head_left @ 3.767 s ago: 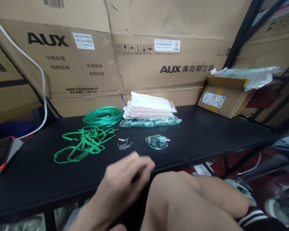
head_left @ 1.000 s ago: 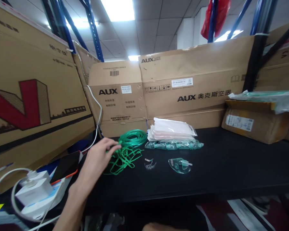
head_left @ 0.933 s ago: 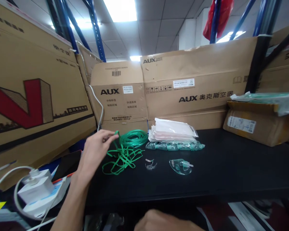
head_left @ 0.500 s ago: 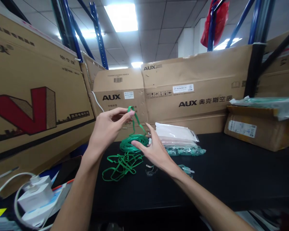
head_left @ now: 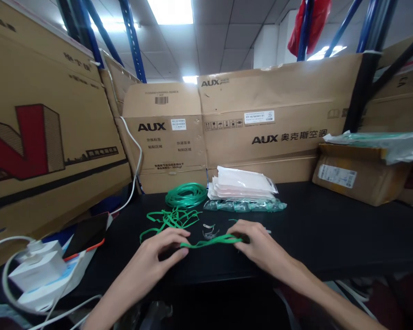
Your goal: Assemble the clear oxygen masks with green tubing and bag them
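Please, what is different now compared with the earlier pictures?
The left hand took a green strap from the tangled pile and lifted it; now it is lower, nearer the person, and the right hand holds it too. The coiled tubing and white packets stayed put.

Before me I find a black tabletop (head_left: 333, 233), backed by brown cardboard sheets (head_left: 285, 105) printed AUX. To my left stands a cardboard panel (head_left: 86, 112) bearing a red V (head_left: 37, 140). Beyond, I record blue metal posts (head_left: 132, 43), a white column (head_left: 265, 48) and a pale tiled ceiling (head_left: 211, 52). A bright rectangular ceiling light (head_left: 171, 11) is on; a second light (head_left: 190, 79) shows farther back.
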A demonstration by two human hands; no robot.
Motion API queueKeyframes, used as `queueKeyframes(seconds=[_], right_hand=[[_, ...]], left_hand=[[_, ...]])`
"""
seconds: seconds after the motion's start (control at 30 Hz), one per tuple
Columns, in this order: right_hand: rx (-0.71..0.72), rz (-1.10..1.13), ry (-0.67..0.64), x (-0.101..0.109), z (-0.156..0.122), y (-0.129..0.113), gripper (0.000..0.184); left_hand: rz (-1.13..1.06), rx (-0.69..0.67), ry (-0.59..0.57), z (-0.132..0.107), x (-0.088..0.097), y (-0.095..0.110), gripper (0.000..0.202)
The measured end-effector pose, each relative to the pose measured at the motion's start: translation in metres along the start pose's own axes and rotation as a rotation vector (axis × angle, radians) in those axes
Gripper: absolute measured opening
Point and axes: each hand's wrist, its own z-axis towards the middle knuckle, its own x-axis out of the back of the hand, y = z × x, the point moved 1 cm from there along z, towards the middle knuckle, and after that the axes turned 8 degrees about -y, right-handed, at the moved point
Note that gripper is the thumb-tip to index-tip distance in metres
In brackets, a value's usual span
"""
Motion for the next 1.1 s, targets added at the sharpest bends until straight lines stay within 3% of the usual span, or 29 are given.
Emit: queueKeyframes(seconds=[0.13,0.23,0.33,0.43,0.57,0.67,0.87,1.1], right_hand=[[0.08,-0.135,-0.04,-0.015,-0.017,-0.005,0.032],[0.108,-0.21,-0.05,-0.014,-0.024,-0.008,0.038],[0.124,-0.263,-0.032,-0.002,-0.031,-0.007,0.036],[0.105,-0.306,0.043,0.009,-0.038,-0.008,0.028],[0.186,-0.331,0.02,0.003,-0.038,-0.024,0.024],[0.232,-0.354,-0.062,-0.014,-0.028,-0.037,0.021],[0.191,-0.391,-0.082,-0.033,-0.011,-0.028,0.019],[0.14,-0.428,-0.069,-0.027,-0.024,-0.018,0.022]], left_hand=[[0.185,-0.026,-0.011,-0.01,-0.006,-0.033,0.02],[0.215,-0.044,-0.028,-0.011,-0.002,-0.042,0.027],[0.255,-0.062,0.045,-0.013,-0.002,-0.034,0.031],[0.246,-0.056,0.153,-0.018,-0.015,-0.011,0.021],[0.137,-0.076,0.003,-0.021,-0.047,0.012,0.018],[0.095,-0.065,-0.021,-0.02,-0.061,0.01,0.02],[0.03,0.025,-0.013,-0.012,-0.06,0.002,0.013],[0.086,0.063,-0.072,-0.001,-0.058,0.014,0.018]])
